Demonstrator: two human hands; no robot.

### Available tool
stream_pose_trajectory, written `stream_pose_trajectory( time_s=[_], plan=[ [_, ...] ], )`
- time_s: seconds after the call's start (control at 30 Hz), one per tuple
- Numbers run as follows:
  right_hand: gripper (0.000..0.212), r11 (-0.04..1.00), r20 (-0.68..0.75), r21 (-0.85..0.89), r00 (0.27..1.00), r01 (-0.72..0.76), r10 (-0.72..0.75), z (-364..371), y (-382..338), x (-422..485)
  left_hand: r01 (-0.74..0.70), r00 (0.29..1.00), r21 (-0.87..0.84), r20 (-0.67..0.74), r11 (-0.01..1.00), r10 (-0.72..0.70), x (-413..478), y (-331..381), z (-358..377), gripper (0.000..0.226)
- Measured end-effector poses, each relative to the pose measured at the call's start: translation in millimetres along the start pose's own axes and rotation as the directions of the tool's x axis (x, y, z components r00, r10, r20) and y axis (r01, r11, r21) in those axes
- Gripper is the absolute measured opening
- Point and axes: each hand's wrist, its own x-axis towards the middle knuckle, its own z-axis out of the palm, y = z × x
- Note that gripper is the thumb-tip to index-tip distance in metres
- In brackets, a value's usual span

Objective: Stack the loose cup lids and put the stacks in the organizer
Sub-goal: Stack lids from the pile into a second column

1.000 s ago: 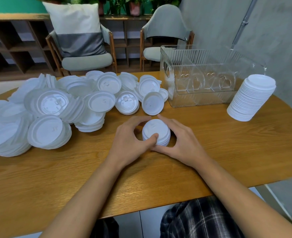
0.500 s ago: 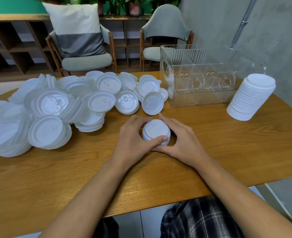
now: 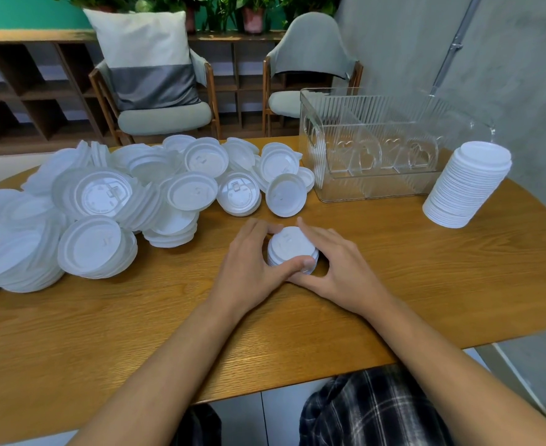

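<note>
Head view looks down at a wooden table [image 3: 136, 333]. Both hands are wrapped around a short stack [image 3: 292, 244] of white cup lids, which sits on the table right between them. The left hand [image 3: 249, 255] curls round its left side, with the thumb pressed on the near edge. The right hand [image 3: 339, 265] cups the right side, with its fingers bent along the far rim.

The short stack stands straight up. The organizer [image 3: 313, 149] is farther back and to the right, so the right hand is the closer one to it. I think the stack may have to tip on its side to fit a slot.

The lids are thin, round, smooth plastic with raised rims. The organizer is a clear box with ribbed walls and heart-shaped holes in its dividers. It looks empty. A tall stack [image 3: 468, 188] leans just beside its right end. A big loose pile [image 3: 104, 201] of lids lies to the left.
</note>
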Motion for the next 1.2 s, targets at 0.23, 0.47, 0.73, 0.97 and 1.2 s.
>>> stream_pose_trajectory(
  time_s=[0.23,0.47,0.73,0.97,1.2],
  plan=[
    [0.099,0.995,-0.021,0.034,0.996,-0.089,0.09,-18.0,3.2,1.1,-0.128,0.987,0.077,-0.092,0.989,0.135,10.0,-8.3,-5.8,0.025],
    [0.077,0.993,-0.089,0.043,0.989,-0.113,0.116,-36.1,17.4,3.2,-0.319,0.944,0.365,0.041,0.875,0.328,46.6,-18.7,6.3,0.04],
    [0.082,0.988,-0.085,0.06,0.986,-0.142,0.147,-29.3,25.5,3.9,-0.259,0.961,0.376,0.01,0.89,0.276,59.4,-21.3,14.2,0.039],
    [0.077,0.984,-0.085,0.058,0.982,-0.166,0.17,-27.3,26.1,3.7,-0.185,0.978,0.345,-0.027,0.92,0.206,57.1,-19.7,15.2,0.042],
    [0.088,0.98,-0.058,0.04,0.979,-0.194,0.196,-27.0,25.6,4.1,-0.139,0.979,0.416,-0.081,0.898,0.189,56.1,-17.2,12.5,0.029]
  ],
)
